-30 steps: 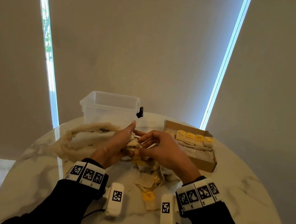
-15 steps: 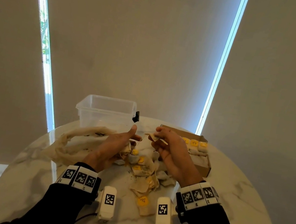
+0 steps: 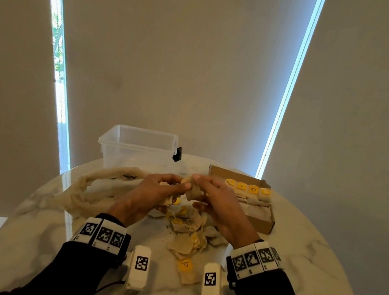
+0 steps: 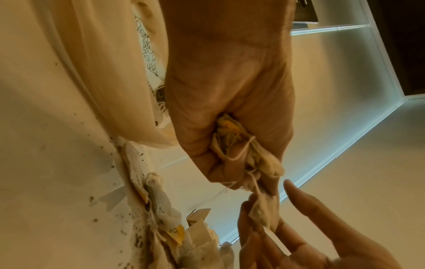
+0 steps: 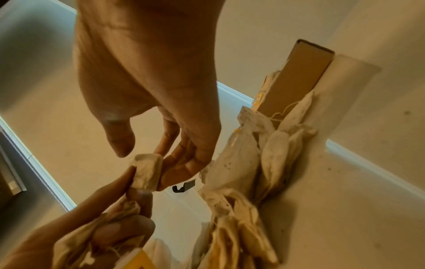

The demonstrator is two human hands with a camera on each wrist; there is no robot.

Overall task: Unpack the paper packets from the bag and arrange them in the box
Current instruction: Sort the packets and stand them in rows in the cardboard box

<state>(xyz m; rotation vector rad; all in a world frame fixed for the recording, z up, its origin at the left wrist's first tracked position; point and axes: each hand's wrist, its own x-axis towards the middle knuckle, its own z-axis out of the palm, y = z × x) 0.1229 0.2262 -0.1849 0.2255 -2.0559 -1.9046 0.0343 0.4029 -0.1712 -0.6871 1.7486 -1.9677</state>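
Over at about 9 o'clock on the round marble worktop (image 3: 299,253) lies the bag (image 3: 95,190), a floppy beige cloth thing with some print on it, flat and crumpled. Behind it, around 11 o'clock, sits a clear plastic tub (image 3: 137,148) with a black clip on its right side.

Next comes the left hand (image 3: 153,192), raised a bit above the worktop near the centre. Its fingers are curled tight around a small bunch of packets (image 4: 232,143), strings and a bit of yellow tag poking out of the fist in the left wrist view. Its thumb and forefinger also pinch one end of a single packet (image 5: 147,171) held up between both hands.

Under the hands, running from the centre down towards 6 o'clock, there's a loose heap of packets (image 3: 190,233) with yellow tags, plus dark crumbs scattered on the marble. One packet with a yellow tag (image 3: 186,266) lies apart at the near end, between the two wrist cameras.

The right hand (image 3: 218,202) meets the left one at that shared packet. Its fingertips (image 5: 181,169) touch the other side of it with the thumb just above, fingers bent but loose, not a fist.

Farthest right, at about 2 o'clock, is the cardboard box (image 3: 262,224). A row of four packets (image 3: 247,190) stands along its far end, yellow tags up, with more paper lying flat in front of them. A couple of loose packets lean against the box's near left side.
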